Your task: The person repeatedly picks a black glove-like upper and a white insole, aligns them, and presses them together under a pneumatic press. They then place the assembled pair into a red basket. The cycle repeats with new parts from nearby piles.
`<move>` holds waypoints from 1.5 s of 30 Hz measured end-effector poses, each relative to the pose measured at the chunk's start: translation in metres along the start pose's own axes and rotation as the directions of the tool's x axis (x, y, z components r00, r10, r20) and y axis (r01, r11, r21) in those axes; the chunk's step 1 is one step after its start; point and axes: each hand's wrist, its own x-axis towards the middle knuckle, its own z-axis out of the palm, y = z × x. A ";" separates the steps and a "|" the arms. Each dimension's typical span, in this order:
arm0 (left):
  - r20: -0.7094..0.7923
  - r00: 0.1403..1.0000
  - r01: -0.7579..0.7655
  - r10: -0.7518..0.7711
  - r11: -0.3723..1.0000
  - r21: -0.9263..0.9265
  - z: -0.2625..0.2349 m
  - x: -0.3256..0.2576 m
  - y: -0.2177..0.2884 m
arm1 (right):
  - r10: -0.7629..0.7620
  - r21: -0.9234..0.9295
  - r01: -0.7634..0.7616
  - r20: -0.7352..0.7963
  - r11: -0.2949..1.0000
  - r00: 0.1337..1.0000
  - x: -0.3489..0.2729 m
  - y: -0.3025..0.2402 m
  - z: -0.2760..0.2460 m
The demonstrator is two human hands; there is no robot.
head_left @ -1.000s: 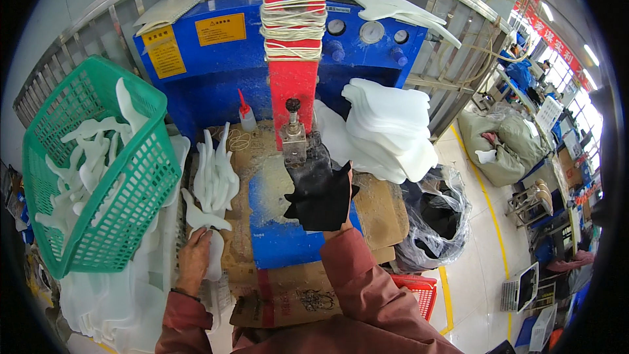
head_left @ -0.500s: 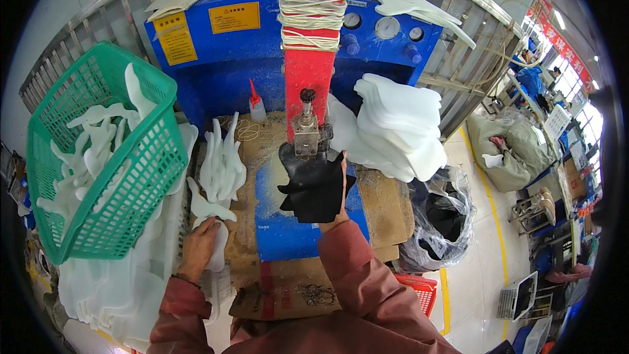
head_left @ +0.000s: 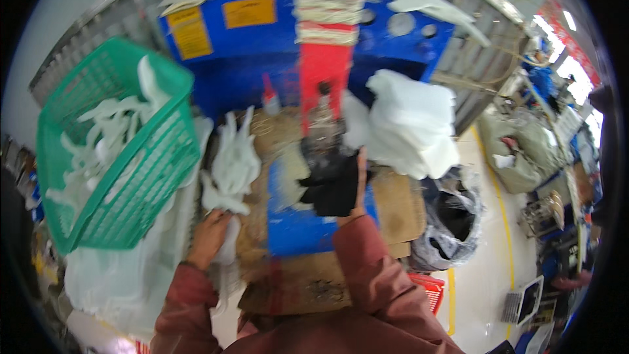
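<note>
While your right forearm reaches forward and slightly left, your right hand [head_left: 359, 204] holds one black piece [head_left: 334, 190] by its right side, a finger lying along that edge and the others hidden behind it. Your left hand [head_left: 209, 237] reaches forward, back upward, its fingertips at one forked white piece [head_left: 223, 198]; whether they grip it, you cannot tell from here. You have the black piece just below the head of one red machine arm [head_left: 324, 69], above one blue board [head_left: 298, 241]. Beyond the white piece lies one bunch of white parts [head_left: 236, 157], too overlapped to count, beside one green basket [head_left: 147, 187]. Blurred, the black piece points its jagged side left, its long axis running roughly toward you; the white piece's slants from far left to near right.
</note>
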 end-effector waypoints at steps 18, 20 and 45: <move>-0.207 0.975 0.058 -0.087 0.988 -0.140 -0.129 0.003 0.064 | 0.069 0.013 -0.068 -0.056 0.998 0.996 -0.100 -0.027 -0.016; -0.175 0.973 0.074 -0.150 0.924 -0.376 -0.159 0.001 0.089 | 0.116 0.011 -0.117 0.066 0.993 0.991 -0.110 -0.018 -0.023; -0.106 0.994 -0.030 -0.040 0.810 -0.586 -0.053 0.081 0.201 | 0.216 -0.513 -0.125 0.122 0.849 0.969 -0.143 0.019 -0.067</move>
